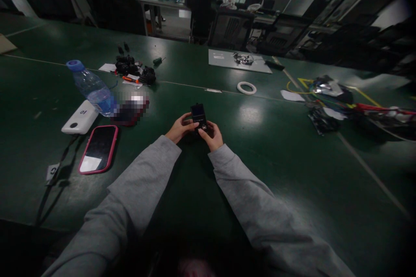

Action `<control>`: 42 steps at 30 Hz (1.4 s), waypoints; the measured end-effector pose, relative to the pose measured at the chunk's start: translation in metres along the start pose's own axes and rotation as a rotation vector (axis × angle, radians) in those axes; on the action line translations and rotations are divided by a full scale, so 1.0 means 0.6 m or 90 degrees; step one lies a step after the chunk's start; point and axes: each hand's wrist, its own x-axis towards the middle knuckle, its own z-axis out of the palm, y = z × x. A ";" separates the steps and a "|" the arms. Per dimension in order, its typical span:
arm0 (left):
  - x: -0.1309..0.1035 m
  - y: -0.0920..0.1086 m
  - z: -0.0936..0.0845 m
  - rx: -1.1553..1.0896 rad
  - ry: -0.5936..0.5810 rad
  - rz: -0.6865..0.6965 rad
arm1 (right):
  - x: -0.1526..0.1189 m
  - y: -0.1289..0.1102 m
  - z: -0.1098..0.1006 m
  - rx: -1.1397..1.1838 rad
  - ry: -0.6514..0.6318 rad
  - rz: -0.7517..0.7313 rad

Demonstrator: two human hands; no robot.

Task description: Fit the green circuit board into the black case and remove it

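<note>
A small black handheld device (198, 115) with a dark screen on its upper half is held upright above the middle of the green table (253, 160). My left hand (180, 128) grips its left side, thumb across the lower front. From the right, my right hand (212, 136) closes on the lower edge, its thumb by a small light-coloured button or marking. The fingers behind the device are partly hidden. Its exact kind I cannot make out.
Left of my arms are a pink-cased phone (99, 149), a white power bank (80, 117) with a cable, and a water bottle (92, 88). Black cables (133, 68) and a screwdriver (157, 61) lie farther back. A tape roll (246, 88) and tangled wires (328, 91) sit right.
</note>
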 end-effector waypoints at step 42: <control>-0.016 0.015 0.037 -0.194 -0.037 -0.067 | 0.009 -0.019 0.020 0.126 -0.158 0.180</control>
